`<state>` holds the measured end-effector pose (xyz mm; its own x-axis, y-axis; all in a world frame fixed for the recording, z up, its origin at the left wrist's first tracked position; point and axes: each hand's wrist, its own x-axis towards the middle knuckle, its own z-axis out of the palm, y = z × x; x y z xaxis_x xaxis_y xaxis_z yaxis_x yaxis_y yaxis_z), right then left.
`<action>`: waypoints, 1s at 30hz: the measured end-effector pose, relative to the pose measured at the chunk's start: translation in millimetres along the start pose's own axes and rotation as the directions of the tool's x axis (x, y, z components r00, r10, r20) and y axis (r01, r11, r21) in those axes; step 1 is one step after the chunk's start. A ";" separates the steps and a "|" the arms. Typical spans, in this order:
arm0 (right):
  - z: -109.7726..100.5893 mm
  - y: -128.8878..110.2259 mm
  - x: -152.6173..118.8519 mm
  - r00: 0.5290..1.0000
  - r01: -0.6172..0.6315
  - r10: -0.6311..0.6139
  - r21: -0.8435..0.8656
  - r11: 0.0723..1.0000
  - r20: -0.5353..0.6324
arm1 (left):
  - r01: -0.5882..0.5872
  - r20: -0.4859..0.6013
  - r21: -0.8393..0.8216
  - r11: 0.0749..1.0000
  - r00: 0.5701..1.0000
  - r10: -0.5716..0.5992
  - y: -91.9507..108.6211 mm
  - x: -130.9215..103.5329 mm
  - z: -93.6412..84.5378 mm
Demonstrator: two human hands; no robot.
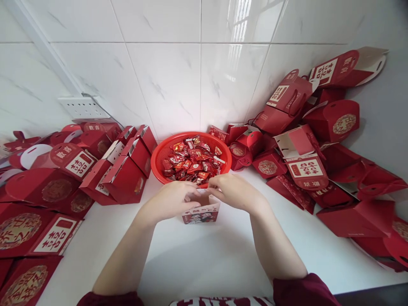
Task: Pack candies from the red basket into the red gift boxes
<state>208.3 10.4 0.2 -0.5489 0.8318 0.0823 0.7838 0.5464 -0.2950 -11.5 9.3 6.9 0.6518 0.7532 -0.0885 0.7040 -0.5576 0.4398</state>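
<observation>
A small open-topped red and white paper box [201, 214] with printed figures stands upright on the white table, just in front of a red plastic basket [156, 163]. My left hand [174, 199] is at the box's left upper edge, with its fingers bent over the rim. At the right upper edge, my right hand [234, 190] has its fingers curled together by the top flap. What the right fingertips pinch is too small to make out. Red wrapped candies [191, 159] fill the basket.
Red gift boxes [54, 191] are piled along the left side, with taller ones [127, 176] beside the basket. More red boxes [306, 170] lie heaped at the right, up against the wall. A socket strip [84, 108] with a cable is on the tiled wall.
</observation>
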 end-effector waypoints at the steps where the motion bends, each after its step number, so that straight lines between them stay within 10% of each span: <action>1: 1.1 -0.1 0.5 0.999 -0.032 0.032 0.019 0.999 0.005 | -0.010 -0.007 -0.012 1.000 1.000 0.010 -1.5 0.4 0.6; 30: -5.4 26.6 -2.8 0.989 -0.091 0.058 0.258 0.962 0.132 | -0.055 0.154 -0.091 0.994 0.986 0.069 -24.5 -4.5 -6.9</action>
<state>232.3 23.1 -2.7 -0.5361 0.8419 -0.0617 0.7291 0.4249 -0.5365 -33.7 22.0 2.7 0.7343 0.6502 -0.1948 0.6384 -0.5641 0.5237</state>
